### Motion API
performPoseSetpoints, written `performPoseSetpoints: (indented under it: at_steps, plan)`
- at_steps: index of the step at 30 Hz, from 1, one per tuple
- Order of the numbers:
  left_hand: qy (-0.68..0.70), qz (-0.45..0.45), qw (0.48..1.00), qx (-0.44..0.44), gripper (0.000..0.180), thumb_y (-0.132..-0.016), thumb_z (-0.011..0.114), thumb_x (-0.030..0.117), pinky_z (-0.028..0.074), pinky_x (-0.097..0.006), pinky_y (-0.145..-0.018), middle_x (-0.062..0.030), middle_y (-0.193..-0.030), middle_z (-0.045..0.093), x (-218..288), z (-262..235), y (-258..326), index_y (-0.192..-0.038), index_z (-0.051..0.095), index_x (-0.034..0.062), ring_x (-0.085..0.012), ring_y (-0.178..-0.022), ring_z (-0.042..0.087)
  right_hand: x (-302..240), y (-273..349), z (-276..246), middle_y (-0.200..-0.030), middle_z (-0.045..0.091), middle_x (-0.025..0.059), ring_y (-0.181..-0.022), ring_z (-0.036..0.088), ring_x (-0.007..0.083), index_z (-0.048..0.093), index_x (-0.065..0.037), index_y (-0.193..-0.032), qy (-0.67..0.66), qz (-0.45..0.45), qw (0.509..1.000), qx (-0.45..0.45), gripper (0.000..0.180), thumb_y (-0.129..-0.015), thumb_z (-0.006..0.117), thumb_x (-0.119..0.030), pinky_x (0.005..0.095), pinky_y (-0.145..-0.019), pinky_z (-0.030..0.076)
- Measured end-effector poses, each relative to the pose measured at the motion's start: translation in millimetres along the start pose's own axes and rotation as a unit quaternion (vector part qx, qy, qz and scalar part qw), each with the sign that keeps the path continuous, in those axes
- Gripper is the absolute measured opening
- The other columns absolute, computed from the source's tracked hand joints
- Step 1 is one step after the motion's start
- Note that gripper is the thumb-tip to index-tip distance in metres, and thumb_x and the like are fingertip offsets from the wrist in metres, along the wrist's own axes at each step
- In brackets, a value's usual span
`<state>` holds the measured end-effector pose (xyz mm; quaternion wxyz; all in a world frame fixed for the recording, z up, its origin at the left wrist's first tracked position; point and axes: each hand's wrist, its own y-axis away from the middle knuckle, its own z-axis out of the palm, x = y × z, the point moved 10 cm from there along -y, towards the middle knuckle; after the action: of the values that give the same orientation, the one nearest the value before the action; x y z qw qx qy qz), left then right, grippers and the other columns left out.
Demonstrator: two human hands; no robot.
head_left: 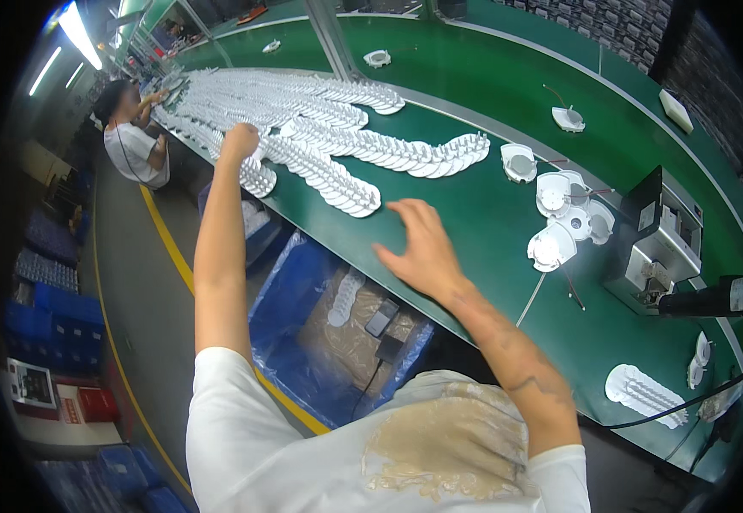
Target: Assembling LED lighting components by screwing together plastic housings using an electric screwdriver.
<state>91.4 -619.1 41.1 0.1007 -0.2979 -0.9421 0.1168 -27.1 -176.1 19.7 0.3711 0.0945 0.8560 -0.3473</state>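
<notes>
Left hand (241, 139): can't tell its grip; right hand (422, 244): fingers apart; many round white plastic pieces (347, 186) along green table's (487, 244) left end seem left to do.

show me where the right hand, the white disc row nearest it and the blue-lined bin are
right hand (428, 258): head view, back of the hand
white disc row (330, 181): head view, middle of the row
blue-lined bin (277, 318): head view, lined wall

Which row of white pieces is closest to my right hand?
The row ending just left of your right hand; every other row on the table lies farther from it.
</notes>
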Motion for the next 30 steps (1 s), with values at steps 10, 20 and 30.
performPoseSetpoints:
  at_steps: [10,20,30]
  plan:
    - [0.034,-0.013,0.997,-0.071,0.039,-0.078,0.049,0.016,0.045,-0.037,-0.093,-0.0211,-0.108,0.065,-4.0,40.0,3.9,-0.112,0.065,0.0062,-0.0339,-0.105,0.061,16.8,-44.7,53.3,-0.092,0.055,0.0081,-0.092,0.049,0.0289,0.062,-0.007,-0.099,0.076,0.019,0.996,0.049,0.026,-0.075,0.068,-0.017,0.0405,-0.076,0.043]
    - [0.089,0.025,0.989,-0.114,0.041,-0.077,0.047,0.013,0.033,-0.055,-0.098,-0.016,-0.11,0.065,14.3,31.9,15.2,-0.113,0.066,0.0146,-0.0336,-0.109,0.059,17.1,-6.5,-7.3,-0.094,0.055,0.0099,-0.093,0.05,0.0296,0.061,-0.006,-0.101,0.081,0.022,0.996,0.03,0.026,-0.076,0.065,-0.013,0.0393,-0.079,0.045]
    - [0.078,0.148,0.982,-0.092,0.04,-0.074,0.061,0.014,0.046,-0.038,-0.084,-0.0114,-0.106,0.067,97.7,-21.1,68.8,-0.114,0.064,0.0105,-0.025,-0.097,0.063,12.9,48.3,-76.0,-0.093,0.057,0.008,-0.091,0.05,0.0277,0.063,-0.005,-0.103,0.118,0.081,0.99,0.021,0.027,-0.077,0.065,-0.009,0.0371,-0.078,0.045]
